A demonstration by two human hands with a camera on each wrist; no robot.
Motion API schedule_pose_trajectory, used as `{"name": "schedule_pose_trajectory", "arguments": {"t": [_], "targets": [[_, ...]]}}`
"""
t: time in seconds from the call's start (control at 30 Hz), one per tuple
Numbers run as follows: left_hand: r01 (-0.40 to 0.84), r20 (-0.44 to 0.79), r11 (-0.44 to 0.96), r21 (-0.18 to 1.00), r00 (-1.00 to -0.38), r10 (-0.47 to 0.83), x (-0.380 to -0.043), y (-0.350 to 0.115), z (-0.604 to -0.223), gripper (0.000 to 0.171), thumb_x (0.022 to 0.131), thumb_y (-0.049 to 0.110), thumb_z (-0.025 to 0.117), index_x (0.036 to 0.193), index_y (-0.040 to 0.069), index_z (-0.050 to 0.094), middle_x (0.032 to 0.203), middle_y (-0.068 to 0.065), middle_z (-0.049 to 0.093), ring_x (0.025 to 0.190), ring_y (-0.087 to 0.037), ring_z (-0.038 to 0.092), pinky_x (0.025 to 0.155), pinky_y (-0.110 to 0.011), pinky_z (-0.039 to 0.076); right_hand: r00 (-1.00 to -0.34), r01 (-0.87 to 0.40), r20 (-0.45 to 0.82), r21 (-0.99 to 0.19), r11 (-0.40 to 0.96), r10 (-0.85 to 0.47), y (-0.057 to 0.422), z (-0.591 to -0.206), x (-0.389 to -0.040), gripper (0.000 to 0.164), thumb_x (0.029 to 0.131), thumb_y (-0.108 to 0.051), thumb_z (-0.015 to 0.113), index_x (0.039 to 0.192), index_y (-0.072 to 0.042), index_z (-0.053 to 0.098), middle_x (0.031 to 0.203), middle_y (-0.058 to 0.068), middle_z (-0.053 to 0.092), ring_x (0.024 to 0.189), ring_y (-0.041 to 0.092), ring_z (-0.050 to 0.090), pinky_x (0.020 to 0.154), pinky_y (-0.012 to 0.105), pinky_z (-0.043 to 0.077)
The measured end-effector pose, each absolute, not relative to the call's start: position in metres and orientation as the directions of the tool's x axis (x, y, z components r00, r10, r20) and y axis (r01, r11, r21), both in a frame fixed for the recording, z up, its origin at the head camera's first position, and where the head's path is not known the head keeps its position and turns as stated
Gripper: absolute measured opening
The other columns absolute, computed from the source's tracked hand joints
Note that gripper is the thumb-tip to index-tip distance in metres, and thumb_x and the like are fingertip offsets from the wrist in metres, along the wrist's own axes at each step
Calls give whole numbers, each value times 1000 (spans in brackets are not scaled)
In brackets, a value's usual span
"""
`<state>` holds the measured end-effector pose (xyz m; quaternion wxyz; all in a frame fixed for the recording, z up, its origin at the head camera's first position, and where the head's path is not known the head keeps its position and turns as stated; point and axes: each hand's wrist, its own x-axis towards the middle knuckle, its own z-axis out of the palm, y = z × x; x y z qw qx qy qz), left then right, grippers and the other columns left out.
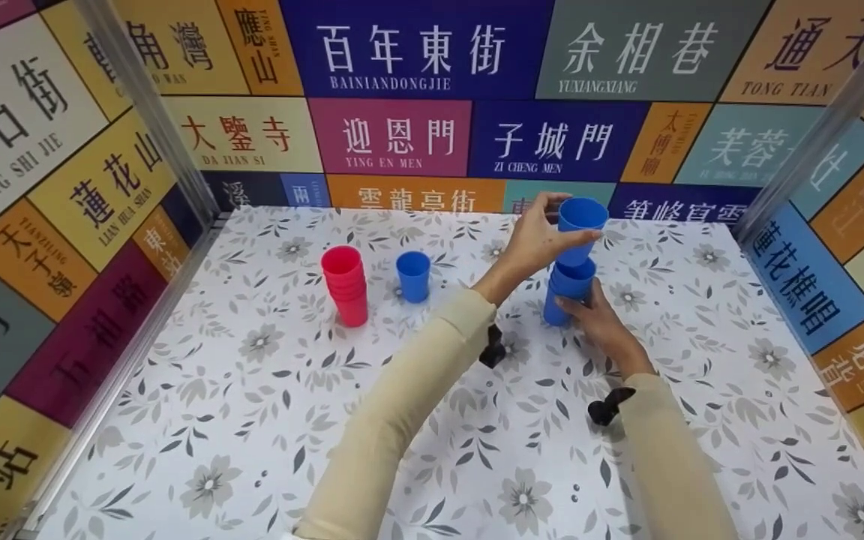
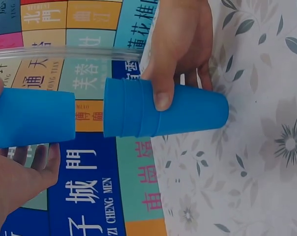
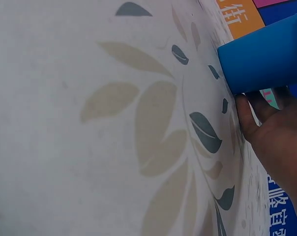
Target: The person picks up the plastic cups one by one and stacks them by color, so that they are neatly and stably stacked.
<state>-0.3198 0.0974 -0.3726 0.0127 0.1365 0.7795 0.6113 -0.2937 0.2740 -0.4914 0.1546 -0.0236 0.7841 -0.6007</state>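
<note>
My left hand (image 1: 531, 241) holds a single blue cup (image 1: 580, 216) upright, thumb on the near side. Directly below it is a stack of blue cups (image 1: 568, 282), which my right hand (image 1: 606, 321) grips round its lower part. In the left wrist view a gap separates the held cup (image 2: 35, 118) from the stack (image 2: 133, 109), whose layered rims show three cups. The right wrist view has the stack's lowest cup (image 3: 266, 56) with its base close to the tablecloth, fingers curled against its side.
To the left stand another blue cup (image 1: 413, 279) and, beyond it, a stack of several red cups (image 1: 349, 304). A floral tablecloth (image 1: 267, 435) covers the table. Panels with street names (image 1: 409, 45) rise behind and at both sides.
</note>
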Motion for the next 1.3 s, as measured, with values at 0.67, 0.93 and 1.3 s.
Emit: {"name": "schedule_pose_trajectory", "arguments": {"t": [0.67, 0.93, 1.3], "targets": [[199, 125, 259, 945, -953, 277, -318, 106, -408, 78, 82, 28, 84, 149, 19, 45, 143, -4, 58, 137, -19, 52, 110, -34, 48, -941, 177, -248, -940, 292, -228, 269, -490, -291, 100, 100, -44, 56, 157, -26, -24, 169, 14, -14, 156, 41, -1, 123, 65, 12], [218, 153, 241, 946, -953, 262, -319, 95, -413, 79, 83, 27, 83, 150, 18, 44, 145, -5, 56, 137, -22, 50, 110, -35, 48, -948, 185, -253, -931, 313, -194, 278, -512, -305, 104, 96, -56, 58, 157, -34, -23, 170, 9, -9, 157, 38, 0, 124, 64, 10], [262, 204, 293, 920, -955, 213, -317, 63, -427, 76, 84, 23, 82, 149, 12, 44, 147, -9, 55, 140, -25, 48, 110, -41, 48, -944, 211, -280, -920, 330, -176, 276, -502, -300, 104, 97, -51, 59, 158, -27, -22, 169, 14, -9, 157, 40, -1, 122, 67, 10]]}}
